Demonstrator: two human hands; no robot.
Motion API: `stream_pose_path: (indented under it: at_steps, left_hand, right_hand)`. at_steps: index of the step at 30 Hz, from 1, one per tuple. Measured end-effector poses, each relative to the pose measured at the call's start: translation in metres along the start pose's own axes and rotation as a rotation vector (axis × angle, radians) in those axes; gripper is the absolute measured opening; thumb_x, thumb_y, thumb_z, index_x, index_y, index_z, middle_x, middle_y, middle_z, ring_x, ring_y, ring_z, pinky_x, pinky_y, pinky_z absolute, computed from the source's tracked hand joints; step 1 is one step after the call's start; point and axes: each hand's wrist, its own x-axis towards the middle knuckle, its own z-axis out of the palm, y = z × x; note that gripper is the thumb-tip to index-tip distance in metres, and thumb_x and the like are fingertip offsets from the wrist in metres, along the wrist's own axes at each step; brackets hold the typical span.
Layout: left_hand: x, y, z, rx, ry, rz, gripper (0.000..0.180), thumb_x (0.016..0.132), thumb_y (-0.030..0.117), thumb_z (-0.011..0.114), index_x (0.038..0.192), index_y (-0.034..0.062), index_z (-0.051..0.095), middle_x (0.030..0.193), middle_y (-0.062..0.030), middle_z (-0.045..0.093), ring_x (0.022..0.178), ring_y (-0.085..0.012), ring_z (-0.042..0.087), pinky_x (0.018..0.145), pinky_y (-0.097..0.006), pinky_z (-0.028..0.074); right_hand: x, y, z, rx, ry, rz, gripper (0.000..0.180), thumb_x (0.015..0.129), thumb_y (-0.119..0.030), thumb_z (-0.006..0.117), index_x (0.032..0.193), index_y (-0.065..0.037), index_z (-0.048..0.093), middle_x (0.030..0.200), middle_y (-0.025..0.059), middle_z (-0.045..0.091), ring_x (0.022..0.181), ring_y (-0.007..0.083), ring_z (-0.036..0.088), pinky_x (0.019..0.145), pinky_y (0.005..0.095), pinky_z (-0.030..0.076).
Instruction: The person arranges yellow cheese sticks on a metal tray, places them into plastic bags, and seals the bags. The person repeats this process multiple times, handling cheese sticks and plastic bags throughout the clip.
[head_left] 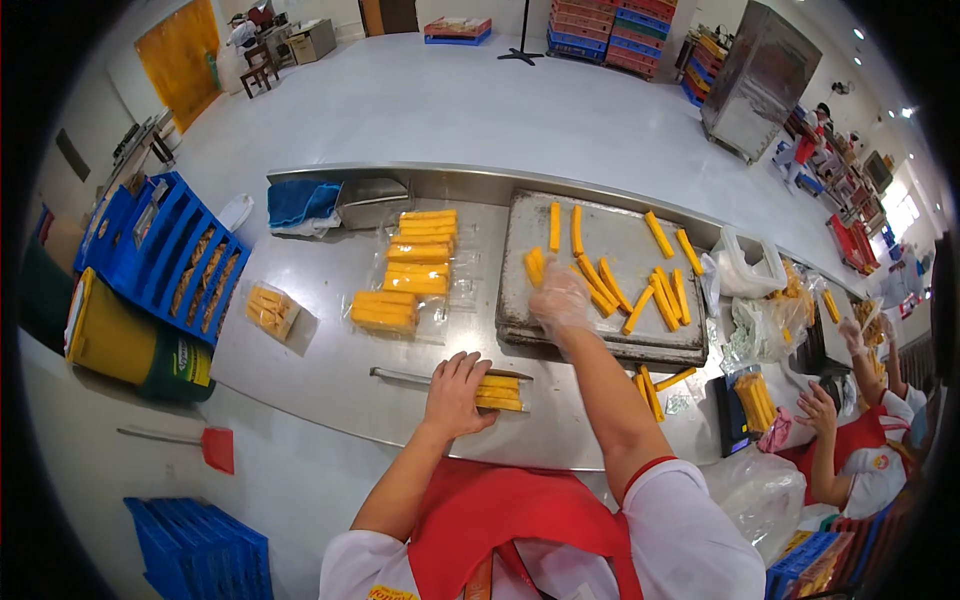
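Observation:
My bare left hand (458,397) is wrapped over a narrow metal trough (400,376) near the table's front edge. Short yellow sticks (500,392) lie in the trough's right end, beside my fingers. My right hand (562,298), in a clear plastic glove, reaches over a worn metal baking tray (610,232). Its fingers close on yellow sticks (535,264) at the tray's left side; the glove partly hides the grip. More loose yellow sticks (668,300) are scattered over the tray. Left of it, clear packs of yellow sticks (418,265) lie in a column.
A single pack (272,310) sits at the table's left. Behind are a blue cloth (300,203) and a metal scoop (374,203). Right of the tray stand a white plastic tub (748,262) and a dark scale (730,425) holding a pack. A co-worker's hand (818,408) is at the right.

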Motion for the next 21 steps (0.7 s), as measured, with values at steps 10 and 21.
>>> stream_pose_path:
  at_steps: [10, 21]
  left_hand:
    - [-0.003, -0.003, 0.001, -0.01, -0.002, -0.048, 0.086, 0.054, 0.039, 0.086, 0.13, 0.0111, 0.055, 0.136, -0.0124, 0.053, 0.13, -0.0346, 0.046, 0.104, -0.05, 0.039]
    - [-0.004, -0.001, 0.002, -0.032, 0.003, -0.057, 0.087, 0.053, 0.036, 0.086, 0.13, 0.0124, 0.055, 0.135, -0.012, 0.053, 0.13, -0.0338, 0.046, 0.105, -0.05, 0.038]
  right_hand:
    - [0.052, 0.02, -0.045, 0.126, -0.006, 0.002, 0.031, 0.089, -0.032, 0.059, 0.097, -0.005, 0.071, 0.102, 0.0229, 0.069, 0.102, 0.0399, 0.065, 0.088, 0.0466, 0.051]
    - [0.049, 0.031, -0.046, 0.323, -0.059, 0.037, 0.024, 0.083, -0.022, 0.063, 0.097, -0.006, 0.076, 0.094, 0.0208, 0.072, 0.099, 0.0363, 0.07, 0.087, 0.0422, 0.055]
